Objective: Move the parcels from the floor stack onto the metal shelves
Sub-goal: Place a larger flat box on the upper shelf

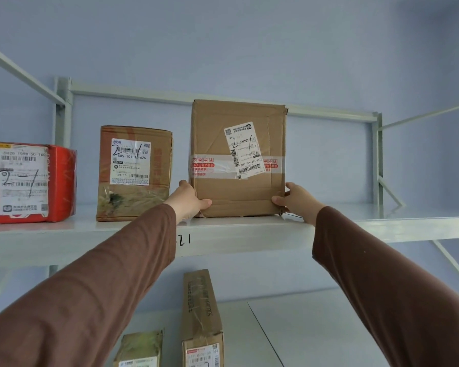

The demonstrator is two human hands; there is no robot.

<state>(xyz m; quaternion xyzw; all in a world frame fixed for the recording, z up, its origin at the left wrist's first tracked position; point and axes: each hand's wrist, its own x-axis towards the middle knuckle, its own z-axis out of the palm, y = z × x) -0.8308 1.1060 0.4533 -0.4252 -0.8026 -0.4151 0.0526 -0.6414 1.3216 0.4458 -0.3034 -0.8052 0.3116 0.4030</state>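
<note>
A tall brown cardboard parcel (238,157) with a tilted white shipping label and a band of red-printed tape stands upright on the upper white metal shelf (355,223), near its front edge. The left hand (187,200) grips its lower left corner, thumb curled onto the front face and the other fingers hidden behind the side. The right hand (297,200) holds the lower right corner the same way, thumb pressed on the front, remaining fingers out of sight around the edge. Both brown sleeves reach up from below. Just beyond the left hand's fingers stands a shorter brown box (134,173) with a white label, close to the held parcel but apart from it. Further that way sits a red box (32,182) with a large white label. Below the hands, on the lower shelf (316,327), a long narrow cardboard box (200,313) and a small taped box (141,348) lie side by side.
</note>
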